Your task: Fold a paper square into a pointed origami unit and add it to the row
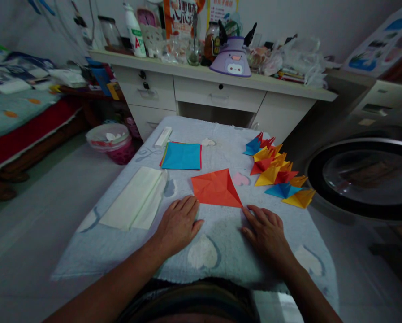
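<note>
Left grip (179,224) unclosed, fingertips on near-left corner of the orange sheet (216,188). Right grip (267,229) also unclosed, fingertip at near-right corner. Sheet lies creased on the worktop (226,226). Stack (182,155) beyond, folded shapes (268,175) to right, pale paper (133,197) to left. Judged step: mid-fold, settling the near edge. Next move likely calls for aligned corners, then firm, even pressing.

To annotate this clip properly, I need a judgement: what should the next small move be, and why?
Probably lift the orange paper's near edge with both hands and fold it away from the person. The left hand and right hand are at its two near corners, and the creased paper lies nearly flat.
</note>
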### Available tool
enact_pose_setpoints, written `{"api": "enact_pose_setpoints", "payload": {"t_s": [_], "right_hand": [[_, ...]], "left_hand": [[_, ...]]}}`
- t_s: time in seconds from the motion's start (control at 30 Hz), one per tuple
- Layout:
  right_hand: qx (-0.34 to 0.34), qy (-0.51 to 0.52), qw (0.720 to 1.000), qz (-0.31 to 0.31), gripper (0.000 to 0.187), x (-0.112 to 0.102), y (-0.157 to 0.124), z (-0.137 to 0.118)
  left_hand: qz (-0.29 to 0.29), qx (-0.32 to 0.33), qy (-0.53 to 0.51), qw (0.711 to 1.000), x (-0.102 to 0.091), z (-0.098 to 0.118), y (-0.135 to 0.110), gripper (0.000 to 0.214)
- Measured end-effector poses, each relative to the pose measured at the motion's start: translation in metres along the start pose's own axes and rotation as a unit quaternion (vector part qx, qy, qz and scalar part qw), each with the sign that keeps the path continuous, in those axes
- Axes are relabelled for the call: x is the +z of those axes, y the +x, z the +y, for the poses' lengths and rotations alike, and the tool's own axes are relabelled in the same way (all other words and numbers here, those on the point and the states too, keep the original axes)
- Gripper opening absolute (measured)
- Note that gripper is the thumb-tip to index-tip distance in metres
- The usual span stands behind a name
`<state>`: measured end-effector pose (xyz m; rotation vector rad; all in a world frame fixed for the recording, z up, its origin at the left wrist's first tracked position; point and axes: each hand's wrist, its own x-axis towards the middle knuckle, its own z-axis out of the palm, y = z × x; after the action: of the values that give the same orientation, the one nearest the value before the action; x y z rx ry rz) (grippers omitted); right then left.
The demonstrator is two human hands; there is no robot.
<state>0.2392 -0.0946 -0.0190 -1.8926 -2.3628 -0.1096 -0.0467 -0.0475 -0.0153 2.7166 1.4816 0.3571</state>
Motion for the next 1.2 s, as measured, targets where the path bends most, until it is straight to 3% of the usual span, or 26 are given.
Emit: {"api": "enact_pose_setpoints", "payload": {"t_s": [0.17, 0.3, 0.4, 0.5, 0.73, 0.97, 1.2], "right_hand": [[0.012, 0.015, 1.000, 0.010, 0.042, 0.001, 0.002, 0.006], [0.013, 0.049, 0.998, 0.036, 0.024, -0.009, 0.014, 0.005], [-0.002, 0.125, 0.989, 0.075, 0.023, -0.020, 0.031, -0.009], [-0.049, 0.178, 0.981, 0.056, 0.019, -0.026, 0.056, -0.033], [-0.046, 0.118, 0.992, -0.022, 0.041, -0.010, 0.102, -0.074], [-0.006, 0.094, 0.995, -0.015, 0.045, 0.001, 0.102, -0.078], [-0.024, 0.122, 0.992, 0.004, 0.046, 0.002, 0.101, -0.078]], "left_hand": [[0.013, 0.000, 0.001, 1.000, 0.004, -0.002, -0.002, 0.041], [0.026, 0.003, 0.004, 1.000, 0.006, -0.002, -0.003, 0.042], [0.029, 0.003, 0.007, 1.000, 0.005, 0.000, -0.003, 0.042], [0.027, -0.001, 0.004, 1.000, 0.005, 0.001, -0.002, 0.042], [0.034, -0.003, -0.002, 0.999, 0.004, 0.002, -0.002, 0.042], [0.034, -0.008, -0.009, 0.999, 0.004, 0.003, -0.002, 0.041], [0.061, -0.028, -0.091, 0.994, -0.005, -0.008, 0.003, 0.031]]}}
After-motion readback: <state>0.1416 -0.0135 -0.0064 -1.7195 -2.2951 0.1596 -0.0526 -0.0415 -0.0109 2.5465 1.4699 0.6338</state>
